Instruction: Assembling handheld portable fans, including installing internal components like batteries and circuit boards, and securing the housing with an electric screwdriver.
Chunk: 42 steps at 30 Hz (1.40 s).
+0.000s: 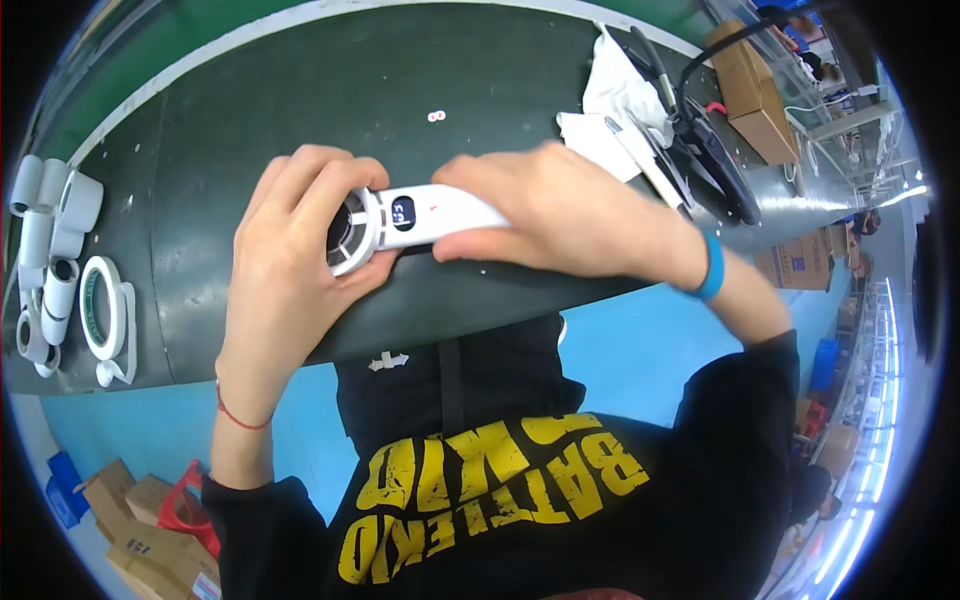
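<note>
A white handheld fan (402,215) is held between my two hands over the dark green table. Its small dark display, lit with digits, faces up. My left hand (300,225) is wrapped round the ring-shaped fan head on the left, hiding part of it. Dark openings and white ribs show inside the ring. My right hand (560,212) pinches the tapering white handle from the right, thumb on the near side and fingers on the far side. The handle's end disappears under that palm.
Several white cylindrical parts (38,240) cluster at the table's left end, beside a white tape roll (100,308). White wrapping (618,95), a black corded tool (715,150) and a cardboard box (752,95) occupy the far right. A small sticker (436,116) lies beyond my hands.
</note>
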{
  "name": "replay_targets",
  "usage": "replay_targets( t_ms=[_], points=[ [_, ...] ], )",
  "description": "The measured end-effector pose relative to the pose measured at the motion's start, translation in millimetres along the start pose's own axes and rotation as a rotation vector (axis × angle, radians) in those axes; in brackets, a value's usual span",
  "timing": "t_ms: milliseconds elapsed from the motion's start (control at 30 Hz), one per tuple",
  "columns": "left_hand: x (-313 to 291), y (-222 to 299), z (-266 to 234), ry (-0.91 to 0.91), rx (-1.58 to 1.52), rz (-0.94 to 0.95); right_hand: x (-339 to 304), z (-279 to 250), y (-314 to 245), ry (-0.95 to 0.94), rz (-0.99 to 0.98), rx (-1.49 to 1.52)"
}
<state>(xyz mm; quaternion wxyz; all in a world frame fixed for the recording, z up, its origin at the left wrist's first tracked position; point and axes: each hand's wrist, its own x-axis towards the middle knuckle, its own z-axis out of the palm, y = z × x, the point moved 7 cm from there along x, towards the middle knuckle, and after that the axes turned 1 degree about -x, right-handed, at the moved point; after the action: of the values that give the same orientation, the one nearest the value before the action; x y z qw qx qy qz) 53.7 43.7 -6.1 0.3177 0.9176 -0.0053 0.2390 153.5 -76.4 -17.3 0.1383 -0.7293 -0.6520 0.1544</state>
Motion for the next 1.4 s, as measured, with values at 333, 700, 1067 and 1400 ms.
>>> replay_targets(
  t_ms=[333, 700, 1067, 1400],
  points=[
    [4, 16, 3, -0.054, 0.059, 0.034, -18, -39, 57, 0.441, 0.150, -0.319],
    [-5, 21, 10, -0.083, 0.001, 0.004, -116, -67, 121, 0.696, 0.395, -0.290],
    [-5, 18, 11, -0.043, -0.002, -0.049, -192, -72, 155, 0.533, 0.738, -0.037],
    [-5, 18, 12, -0.044, 0.011, -0.062, -182, -57, 149, 0.621, 0.764, 0.264]
  ],
)
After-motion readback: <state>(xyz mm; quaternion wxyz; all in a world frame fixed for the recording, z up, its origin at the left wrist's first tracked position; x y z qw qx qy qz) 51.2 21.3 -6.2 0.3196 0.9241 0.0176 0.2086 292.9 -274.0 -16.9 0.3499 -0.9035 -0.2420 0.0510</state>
